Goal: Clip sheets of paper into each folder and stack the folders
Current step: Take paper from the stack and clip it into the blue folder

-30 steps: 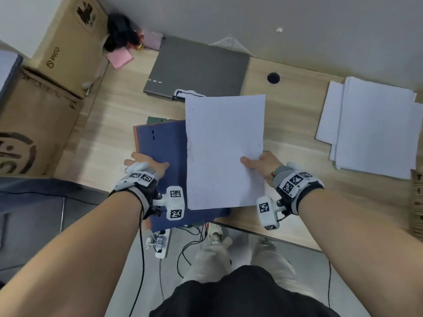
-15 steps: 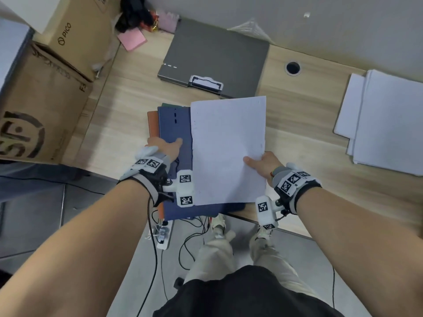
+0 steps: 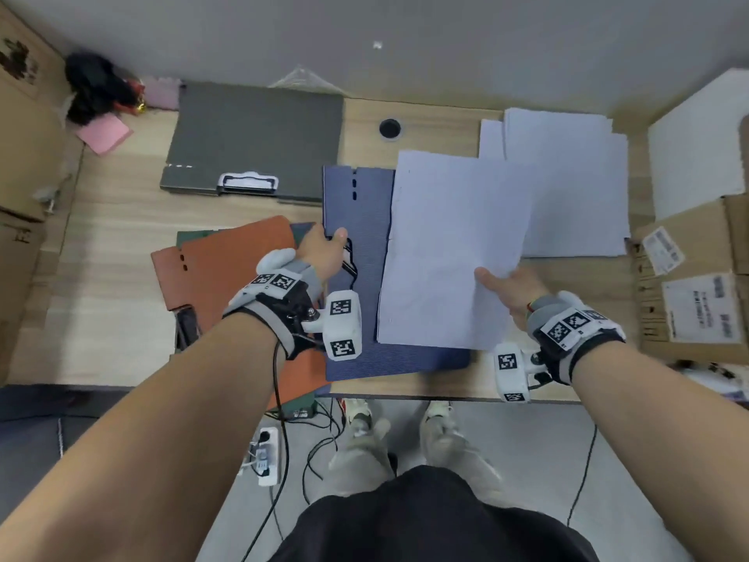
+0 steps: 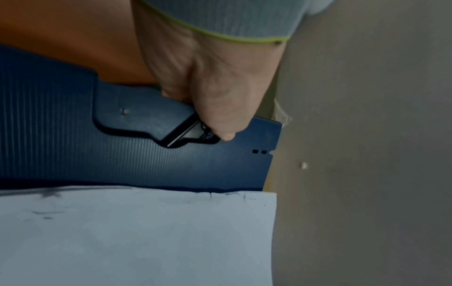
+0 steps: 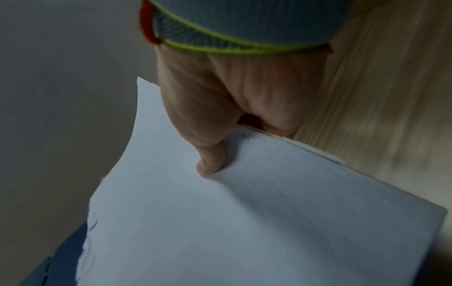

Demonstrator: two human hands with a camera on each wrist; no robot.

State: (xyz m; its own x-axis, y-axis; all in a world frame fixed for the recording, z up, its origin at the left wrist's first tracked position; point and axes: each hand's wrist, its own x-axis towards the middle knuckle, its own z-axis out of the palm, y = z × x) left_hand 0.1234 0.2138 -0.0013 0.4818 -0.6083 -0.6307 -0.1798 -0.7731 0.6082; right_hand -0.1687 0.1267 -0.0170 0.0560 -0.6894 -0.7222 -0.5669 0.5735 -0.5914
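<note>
A dark blue folder lies open on the wooden desk. My left hand grips its left edge, and in the left wrist view the thumb sits on the black clip set in the folder. My right hand pinches a few white sheets by their right edge, thumb on top and fingers underneath. The sheets hang tilted over the folder's right half, with their left edge short of the clip.
An orange folder lies left of the blue one on a green folder. A grey folder with a white clip lies at the back. Loose paper is stacked at the back right. Cardboard boxes flank both sides.
The blue folder has slid right, off the orange folder, which now shows at the left. My left hand has moved along the folder's edge to the clip. The sheets went right with it.
</note>
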